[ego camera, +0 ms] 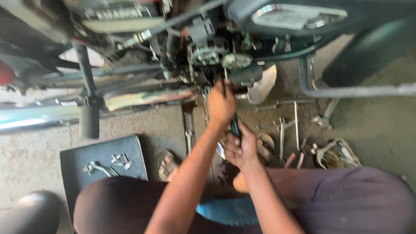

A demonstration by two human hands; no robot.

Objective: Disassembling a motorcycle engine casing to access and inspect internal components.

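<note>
At nine o'clock a dark mat [102,162] on the concrete floor [381,125] carries small metal parts [108,164]. At the centre, the left hand [222,104] is closed round the top of a long tool [234,123] pressed toward the motorcycle engine [216,54] at twelve o'clock. Just below, the right hand [241,147] is wrapped tight on the tool's dark handle. Keeping the shaft straight and both fists firm seems wise. Spanners [288,130] lie at three o'clock.
</note>
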